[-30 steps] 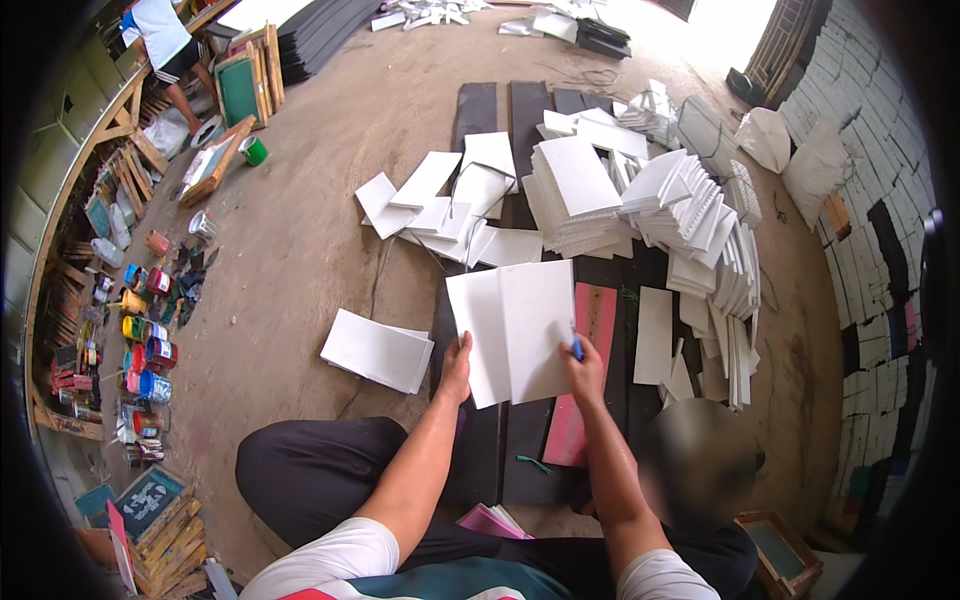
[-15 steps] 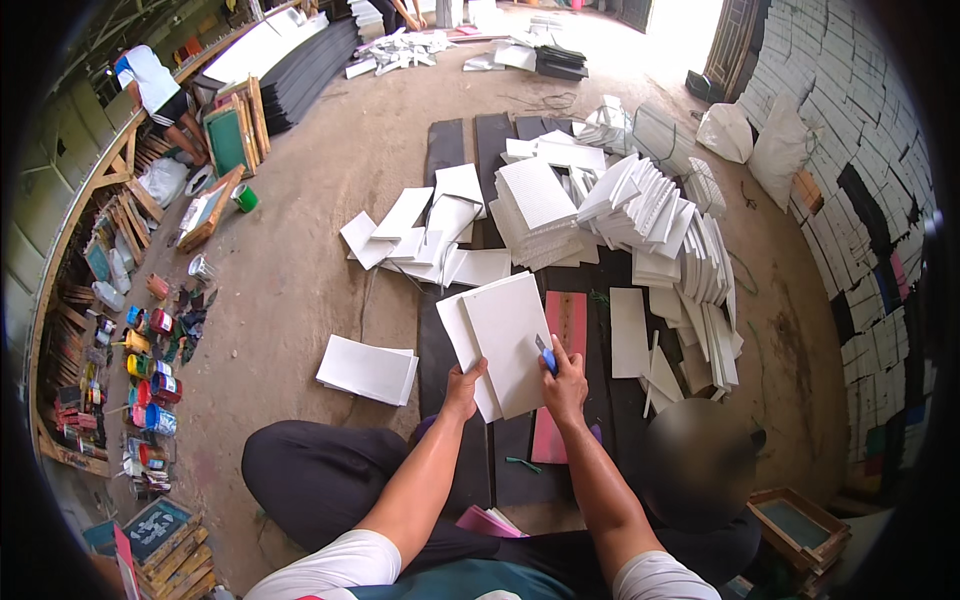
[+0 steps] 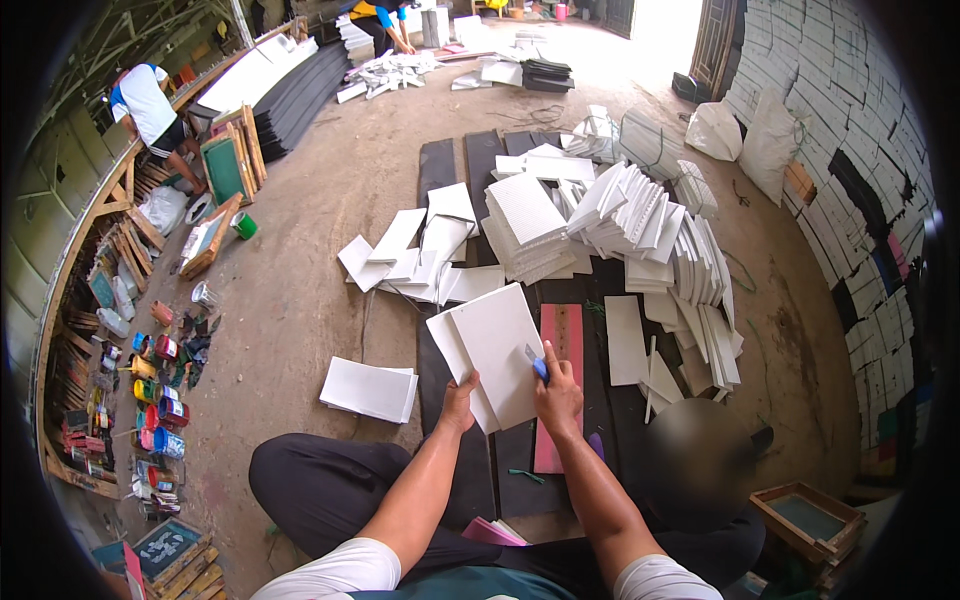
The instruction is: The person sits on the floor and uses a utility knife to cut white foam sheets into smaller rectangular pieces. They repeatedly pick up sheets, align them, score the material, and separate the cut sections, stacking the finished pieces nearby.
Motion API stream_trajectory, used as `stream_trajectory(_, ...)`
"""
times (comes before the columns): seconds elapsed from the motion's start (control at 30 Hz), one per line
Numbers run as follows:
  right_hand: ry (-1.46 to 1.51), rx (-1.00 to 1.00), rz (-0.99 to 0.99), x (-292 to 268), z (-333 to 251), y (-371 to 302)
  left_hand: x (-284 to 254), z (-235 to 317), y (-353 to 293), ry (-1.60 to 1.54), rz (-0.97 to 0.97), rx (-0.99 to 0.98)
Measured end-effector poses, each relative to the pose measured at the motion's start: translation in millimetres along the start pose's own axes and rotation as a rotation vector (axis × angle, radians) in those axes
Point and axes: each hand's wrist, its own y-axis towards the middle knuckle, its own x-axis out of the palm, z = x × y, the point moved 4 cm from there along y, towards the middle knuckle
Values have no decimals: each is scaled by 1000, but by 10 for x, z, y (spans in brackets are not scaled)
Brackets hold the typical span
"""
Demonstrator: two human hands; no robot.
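My left hand (image 3: pixel 460 403) is closed on the lower left edge of two white foam sheets (image 3: pixel 505 345), held tilted and overlapping, one offset to the left behind the other. My right hand (image 3: pixel 560 397) grips a box cutter (image 3: pixel 541 370) with a blue handle, index finger stretched along it. Its short blade points up and left over the right part of the front sheet; whether it touches the surface I cannot tell. Under the sheets, a pink board (image 3: pixel 560 325) with a row of marks lies on dark planks (image 3: pixel 480 470).
Loose white sheets (image 3: pixel 400 240) and leaning stacks (image 3: pixel 690 260) lie beyond my hands. A small pile (image 3: pixel 368 390) sits left. Paint cans (image 3: pixel 165 410) line the left side; wooden frames (image 3: pixel 812 520) stand lower right. A blurred round shape (image 3: pixel 700 465) is beside my right arm. Two people work farther off.
The view has tilted up slightly. Both hands, the sheets and the box cutter sit a little farther left. The far person at the top has come more into view.
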Motion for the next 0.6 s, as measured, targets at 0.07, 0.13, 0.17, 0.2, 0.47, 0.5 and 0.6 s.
stream_trajectory(0.07,1,1,-9,14,12,5,-47,-33,18,-8,-7,-10)
stream_trajectory(0.13,13,8,-33,9,0,4,-76,-40,19,-17,-16,-23)
stream_trajectory(0.17,12,-1,-36,4,-13,6,-90,-37,18,-11,-33,-30)
stream_trajectory(0.2,9,-10,-39,-4,-27,10,-101,-30,18,-5,-51,-37)
stream_trajectory(0.47,53,-39,-67,1,-27,4,-118,10,-18,-39,-47,-74)
stream_trajectory(0.5,59,-47,-57,20,-2,5,-110,1,-22,-54,-29,-69)
stream_trajectory(0.6,89,-89,-11,33,77,14,-96,70,-1,2,-56,-19)
